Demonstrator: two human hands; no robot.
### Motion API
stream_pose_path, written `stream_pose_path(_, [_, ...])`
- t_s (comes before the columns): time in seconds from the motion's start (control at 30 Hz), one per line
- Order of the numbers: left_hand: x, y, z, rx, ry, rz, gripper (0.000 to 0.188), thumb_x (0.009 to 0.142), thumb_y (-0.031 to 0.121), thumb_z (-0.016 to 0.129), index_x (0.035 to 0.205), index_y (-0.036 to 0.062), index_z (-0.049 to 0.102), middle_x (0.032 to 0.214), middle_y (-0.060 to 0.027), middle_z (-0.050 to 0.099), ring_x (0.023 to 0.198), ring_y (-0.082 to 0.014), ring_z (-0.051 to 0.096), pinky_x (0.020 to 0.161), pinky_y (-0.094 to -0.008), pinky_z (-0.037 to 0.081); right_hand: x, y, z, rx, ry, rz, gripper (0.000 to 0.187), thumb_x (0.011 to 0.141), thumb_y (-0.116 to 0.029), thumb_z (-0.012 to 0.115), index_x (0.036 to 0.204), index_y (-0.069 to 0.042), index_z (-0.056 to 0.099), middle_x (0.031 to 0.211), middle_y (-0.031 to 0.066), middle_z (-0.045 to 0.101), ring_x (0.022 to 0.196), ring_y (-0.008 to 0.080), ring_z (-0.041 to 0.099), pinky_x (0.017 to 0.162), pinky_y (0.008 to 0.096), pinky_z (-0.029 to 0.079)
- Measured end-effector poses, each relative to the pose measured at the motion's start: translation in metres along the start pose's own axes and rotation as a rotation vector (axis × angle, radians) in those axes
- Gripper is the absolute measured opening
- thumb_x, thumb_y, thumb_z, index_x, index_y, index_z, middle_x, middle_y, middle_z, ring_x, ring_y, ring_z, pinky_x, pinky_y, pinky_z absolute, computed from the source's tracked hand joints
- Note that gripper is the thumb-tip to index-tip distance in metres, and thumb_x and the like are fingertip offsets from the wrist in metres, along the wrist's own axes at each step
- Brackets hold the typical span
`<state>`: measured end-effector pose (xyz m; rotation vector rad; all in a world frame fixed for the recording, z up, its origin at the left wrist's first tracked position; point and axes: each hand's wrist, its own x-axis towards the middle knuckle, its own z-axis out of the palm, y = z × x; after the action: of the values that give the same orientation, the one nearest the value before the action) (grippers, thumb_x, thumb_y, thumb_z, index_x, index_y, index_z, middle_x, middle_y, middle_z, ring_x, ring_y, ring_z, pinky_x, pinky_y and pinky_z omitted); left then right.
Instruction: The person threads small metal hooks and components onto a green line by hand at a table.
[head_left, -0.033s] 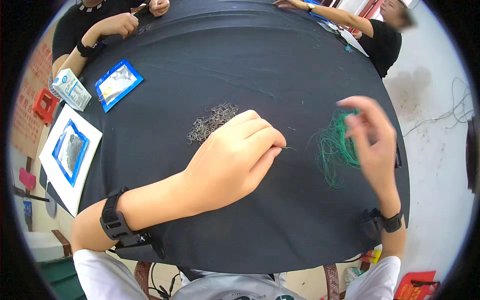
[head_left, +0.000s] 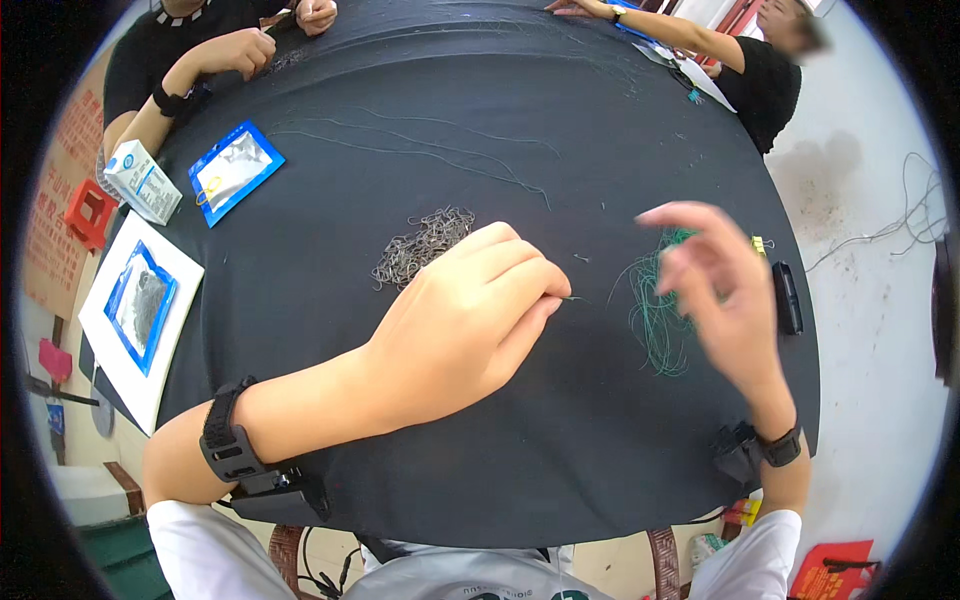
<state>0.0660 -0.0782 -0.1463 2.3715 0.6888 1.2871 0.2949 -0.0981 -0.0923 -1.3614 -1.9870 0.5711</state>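
Note:
My left hand (head_left: 465, 310) is closed in a pinch, thumb against forefinger. From its fingertips pokes a short end of green line (head_left: 572, 297); anything else inside the pinch is hidden. Just behind that hand lies a heap of small dark metal hooks (head_left: 415, 252), partly covered by it. On the right, my right hand (head_left: 725, 295) hovers with fingers curved and thumb apart, slightly blurred. Nothing shows between them. Beneath and beside it a loose tangle of green line (head_left: 657, 335) spreads on the black cloth (head_left: 560, 430).
At the left are a blue-edged pouch (head_left: 237, 170), a white and blue carton (head_left: 145, 182) and a white board (head_left: 115, 335) bearing another pouch (head_left: 142, 305). A black object (head_left: 787, 298) and yellow clip (head_left: 763, 245) lie far right. Two people sit across the table.
My right hand has shifted a little to the left over the green line, uncovering the black object and the yellow clip. My left hand keeps its place.

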Motion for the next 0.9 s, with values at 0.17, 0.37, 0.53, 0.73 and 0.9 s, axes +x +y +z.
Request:
stream_pose_path(0.17, [0.001, 0.000, 0.001, 0.048, 0.005, 0.095, 0.015, 0.070, -0.006, 0.065, 0.082, -0.0008, 0.060, 0.078, -0.0106, 0.059, 0.072, -0.0267, 0.057, 0.062, -0.0336, 0.046, -0.002, -0.014, 0.024, 0.530, -0.422, 0.260, 0.011, 0.091, -0.007, 0.053, 0.095, 0.002, 0.058, 0.081, 0.0013, 0.061, 0.070, 0.0055, 0.057, 0.063, 0.0203, 0.047])
stream_pose_path(0.37, [0.002, 0.002, 0.003, 0.037, 0.038, 0.116, 0.018, 0.067, -0.006, 0.067, 0.082, -0.0006, 0.060, 0.078, -0.0109, 0.060, 0.071, -0.0259, 0.058, 0.061, -0.0333, 0.047, -0.007, -0.002, 0.030, 0.599, -0.405, 0.202, 0.010, 0.091, -0.006, 0.053, 0.093, 0.002, 0.059, 0.083, -0.0007, 0.059, 0.072, 0.0013, 0.051, 0.062, 0.0178, 0.041])
stream_pose_path(0.53, [0.003, 0.005, 0.002, 0.027, 0.060, 0.097, 0.016, 0.066, -0.006, 0.068, 0.079, -0.0001, 0.061, 0.077, -0.0099, 0.061, 0.069, -0.0255, 0.058, 0.061, -0.0323, 0.047, -0.008, -0.001, 0.033, 0.621, -0.392, 0.186, 0.010, 0.092, -0.006, 0.052, 0.092, 0.001, 0.059, 0.085, -0.0004, 0.059, 0.072, 0.0011, 0.050, 0.062, 0.0181, 0.041])
stream_pose_path(0.73, [0.002, 0.004, 0.003, 0.027, 0.061, 0.098, 0.016, 0.066, -0.005, 0.069, 0.079, -0.0001, 0.061, 0.077, -0.0097, 0.061, 0.070, -0.0249, 0.058, 0.061, -0.0324, 0.047, -0.011, 0.001, 0.035, 0.744, -0.384, 0.222, 0.010, 0.092, -0.006, 0.052, 0.092, 0.000, 0.059, 0.083, -0.0017, 0.058, 0.069, -0.0001, 0.047, 0.059, 0.0172, 0.037])
stream_pose_path(0.9, [0.003, 0.005, 0.001, 0.020, 0.033, 0.130, 0.017, 0.066, -0.004, 0.070, 0.080, -0.0001, 0.061, 0.078, -0.0102, 0.061, 0.071, -0.0253, 0.058, 0.062, -0.0328, 0.047, -0.014, 0.003, 0.039, 0.624, -0.255, 0.111, 0.009, 0.091, -0.006, 0.053, 0.090, 0.000, 0.060, 0.078, -0.0036, 0.056, 0.063, -0.0012, 0.043, 0.054, 0.0164, 0.033])
